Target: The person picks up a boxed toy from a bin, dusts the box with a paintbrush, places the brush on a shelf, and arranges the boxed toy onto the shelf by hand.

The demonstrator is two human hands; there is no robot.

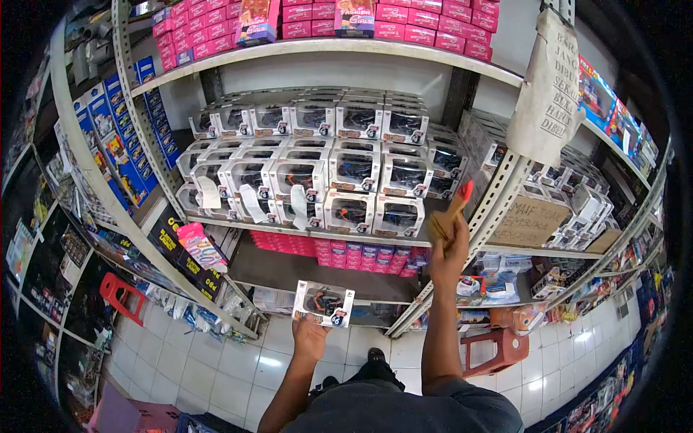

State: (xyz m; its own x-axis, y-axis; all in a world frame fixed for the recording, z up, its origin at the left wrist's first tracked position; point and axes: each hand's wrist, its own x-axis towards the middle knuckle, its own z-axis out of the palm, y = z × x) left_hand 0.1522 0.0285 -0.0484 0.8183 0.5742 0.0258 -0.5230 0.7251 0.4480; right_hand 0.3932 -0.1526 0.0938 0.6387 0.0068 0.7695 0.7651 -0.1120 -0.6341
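My left hand point(310, 338) holds a white toy box point(323, 304) with a clear window, low in front of the shelves. A dark and orange toy shows inside it. My right hand point(452, 247) is raised near the right shelf post, its fingers wrapped round a brush point(451, 214) with a wooden-coloured body and a red tip. The brush is beside the right end of the stacked boxes. Rows of similar white window boxes point(354, 172) fill the middle shelf, with paper slips point(253, 203) hanging over some lower ones.
Pink boxes point(433, 22) stand on the upper shelf point(325, 47). A perforated metal post point(498, 209) bears a paper sign point(546, 90). Cardboard and more white boxes are at the right. Red stools point(498, 351) stand at the lower right and left point(123, 296) on the tiled floor.
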